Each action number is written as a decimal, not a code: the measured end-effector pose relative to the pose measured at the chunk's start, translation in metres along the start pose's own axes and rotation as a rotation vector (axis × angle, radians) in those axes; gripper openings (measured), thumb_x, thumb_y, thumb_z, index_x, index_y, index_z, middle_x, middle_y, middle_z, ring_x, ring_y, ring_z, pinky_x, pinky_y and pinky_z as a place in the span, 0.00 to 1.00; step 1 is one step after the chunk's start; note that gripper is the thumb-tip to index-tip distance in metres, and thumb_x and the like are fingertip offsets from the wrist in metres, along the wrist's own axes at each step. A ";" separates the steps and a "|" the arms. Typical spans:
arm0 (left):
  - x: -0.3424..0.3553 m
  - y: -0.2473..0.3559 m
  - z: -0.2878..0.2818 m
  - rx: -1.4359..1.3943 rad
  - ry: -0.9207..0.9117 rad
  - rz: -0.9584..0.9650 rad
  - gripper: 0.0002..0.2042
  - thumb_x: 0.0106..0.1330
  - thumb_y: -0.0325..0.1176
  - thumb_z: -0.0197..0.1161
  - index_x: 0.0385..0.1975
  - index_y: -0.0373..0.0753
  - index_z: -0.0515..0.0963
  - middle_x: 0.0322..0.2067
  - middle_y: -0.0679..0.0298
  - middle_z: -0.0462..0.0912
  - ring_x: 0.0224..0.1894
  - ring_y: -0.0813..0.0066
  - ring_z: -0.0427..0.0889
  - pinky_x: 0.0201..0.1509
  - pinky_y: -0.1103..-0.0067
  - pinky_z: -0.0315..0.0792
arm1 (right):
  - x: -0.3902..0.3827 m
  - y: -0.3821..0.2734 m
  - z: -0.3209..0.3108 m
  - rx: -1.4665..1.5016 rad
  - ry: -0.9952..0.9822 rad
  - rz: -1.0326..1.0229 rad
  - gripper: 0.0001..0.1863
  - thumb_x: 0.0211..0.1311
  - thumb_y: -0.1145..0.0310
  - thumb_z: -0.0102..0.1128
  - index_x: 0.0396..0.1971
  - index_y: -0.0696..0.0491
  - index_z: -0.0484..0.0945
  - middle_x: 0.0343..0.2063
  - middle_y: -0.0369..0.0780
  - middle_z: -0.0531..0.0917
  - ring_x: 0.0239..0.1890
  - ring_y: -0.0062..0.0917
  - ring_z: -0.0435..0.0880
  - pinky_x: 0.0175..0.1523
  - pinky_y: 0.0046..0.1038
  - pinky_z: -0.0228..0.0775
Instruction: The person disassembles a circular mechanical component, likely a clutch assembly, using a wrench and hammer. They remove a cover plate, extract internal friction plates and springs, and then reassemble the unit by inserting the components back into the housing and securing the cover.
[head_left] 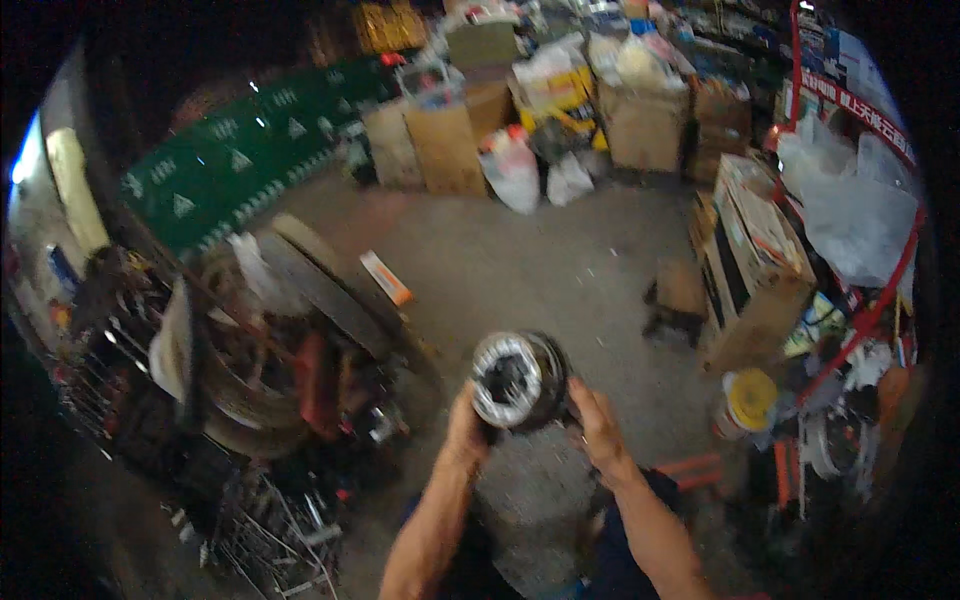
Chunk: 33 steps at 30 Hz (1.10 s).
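Note:
A round metal part point(520, 378), like a wheel hub, with a pale ring face and a dark hollow centre, is held up in the lower middle of the head view. My left hand point(467, 425) grips its left side and my right hand point(595, 422) grips its right side, with both forearms rising from the lower edge. The fingers behind the part are partly hidden.
Old tyres point(260, 400) and metal scrap point(280, 540) lie left, before a green board point(225, 165). Cardboard boxes point(445, 150) and bags line the back. At right stand a long carton point(755, 290), plastic bags point(840, 200) and a yellow-lidded bucket point(750, 400). An orange-and-white box point(385, 278) lies mid-floor.

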<state>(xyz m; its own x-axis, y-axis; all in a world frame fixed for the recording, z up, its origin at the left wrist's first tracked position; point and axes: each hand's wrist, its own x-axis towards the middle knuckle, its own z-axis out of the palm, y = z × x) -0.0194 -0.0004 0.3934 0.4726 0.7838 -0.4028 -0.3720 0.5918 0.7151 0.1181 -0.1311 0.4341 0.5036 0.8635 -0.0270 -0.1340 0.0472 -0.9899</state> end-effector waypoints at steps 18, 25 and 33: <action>-0.025 -0.002 0.032 -0.083 0.060 0.042 0.20 0.73 0.50 0.46 0.51 0.43 0.78 0.48 0.65 0.83 0.48 0.70 0.81 0.54 0.71 0.73 | 0.025 0.067 0.002 0.042 0.259 -0.285 0.27 0.71 0.39 0.41 0.30 0.48 0.75 0.18 0.28 0.73 0.12 0.10 0.63 0.15 0.18 0.50; -0.018 0.009 0.010 0.053 0.035 0.068 0.20 0.73 0.48 0.47 0.48 0.40 0.79 0.44 0.65 0.84 0.46 0.72 0.81 0.52 0.71 0.74 | 0.015 0.026 -0.002 0.213 -0.007 0.181 0.29 0.71 0.39 0.40 0.31 0.51 0.77 0.16 0.29 0.72 0.09 0.12 0.62 0.12 0.17 0.47; -0.030 0.010 0.026 0.043 0.047 0.093 0.21 0.73 0.49 0.46 0.51 0.40 0.78 0.46 0.62 0.83 0.45 0.72 0.82 0.50 0.74 0.76 | 0.011 0.032 0.022 0.310 0.148 -0.048 0.32 0.71 0.39 0.43 0.53 0.55 0.75 0.45 0.37 0.81 0.46 0.22 0.79 0.50 0.24 0.71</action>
<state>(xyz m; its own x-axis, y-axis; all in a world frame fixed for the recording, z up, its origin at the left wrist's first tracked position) -0.0163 -0.0231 0.4279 0.3992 0.8434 -0.3596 -0.3776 0.5086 0.7738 0.1009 -0.1094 0.4052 0.6311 0.7753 -0.0239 -0.3485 0.2559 -0.9017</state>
